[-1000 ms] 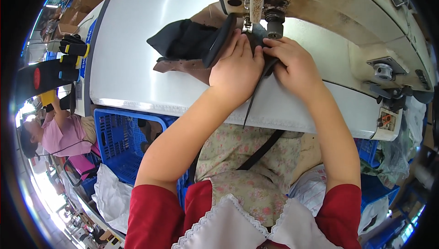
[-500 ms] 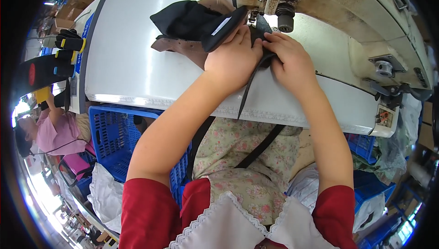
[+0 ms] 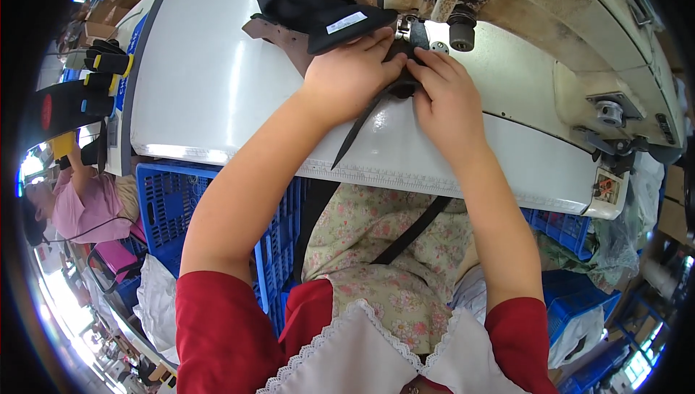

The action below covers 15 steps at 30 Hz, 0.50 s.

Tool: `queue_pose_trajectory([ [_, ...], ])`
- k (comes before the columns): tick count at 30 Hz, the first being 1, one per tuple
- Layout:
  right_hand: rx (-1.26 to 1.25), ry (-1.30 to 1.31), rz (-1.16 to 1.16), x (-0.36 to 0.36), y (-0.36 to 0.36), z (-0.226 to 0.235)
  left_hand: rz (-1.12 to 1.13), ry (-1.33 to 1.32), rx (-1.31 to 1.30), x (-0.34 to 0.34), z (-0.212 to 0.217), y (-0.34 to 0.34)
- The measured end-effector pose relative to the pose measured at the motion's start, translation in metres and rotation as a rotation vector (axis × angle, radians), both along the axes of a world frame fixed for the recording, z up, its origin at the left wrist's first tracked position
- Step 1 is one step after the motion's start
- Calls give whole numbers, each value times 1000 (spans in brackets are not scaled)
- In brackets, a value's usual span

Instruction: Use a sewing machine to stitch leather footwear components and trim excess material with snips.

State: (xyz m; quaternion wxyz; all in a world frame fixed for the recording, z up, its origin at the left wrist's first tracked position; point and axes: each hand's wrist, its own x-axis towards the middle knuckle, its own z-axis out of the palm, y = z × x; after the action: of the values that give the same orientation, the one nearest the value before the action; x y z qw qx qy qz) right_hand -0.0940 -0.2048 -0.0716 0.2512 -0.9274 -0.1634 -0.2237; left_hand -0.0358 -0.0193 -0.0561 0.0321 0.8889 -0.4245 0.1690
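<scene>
A sewing machine (image 3: 507, 14) stands at the upper right, its presser foot (image 3: 405, 28) coming down close to my fingertips. Under and beside the foot lies a sewn piece (image 3: 311, 10) of black fabric with a white label, with a brown perforated layer (image 3: 282, 43) showing beneath it. My left hand (image 3: 352, 72) grips this piece from the near side, fingers partly hidden under its labelled edge. Thumb and fingers of my right hand (image 3: 449, 97) pinch its dark edge just right of the foot. A narrow black strip (image 3: 355, 137) trails from between my hands toward the table's front edge.
The white machine table (image 3: 195, 83) has a ruler scale along its front edge. Blue plastic crates (image 3: 170, 206) stand below it on both sides. Dark tools with yellow trim (image 3: 108, 61) sit at the left. A person in pink (image 3: 90, 209) is at work farther left.
Both hands have shifted slightly left and turned the black piece, so its label now lies flatter. The strip's loose end has swung to the left.
</scene>
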Motion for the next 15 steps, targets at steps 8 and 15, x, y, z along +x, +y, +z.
queue_pose_trajectory([
  [8,85,23,34,3,-9,0,-122,20,-89,9,2,6],
  [15,37,32,46,5,-14,3,-97,141,-39,15,2,11],
])
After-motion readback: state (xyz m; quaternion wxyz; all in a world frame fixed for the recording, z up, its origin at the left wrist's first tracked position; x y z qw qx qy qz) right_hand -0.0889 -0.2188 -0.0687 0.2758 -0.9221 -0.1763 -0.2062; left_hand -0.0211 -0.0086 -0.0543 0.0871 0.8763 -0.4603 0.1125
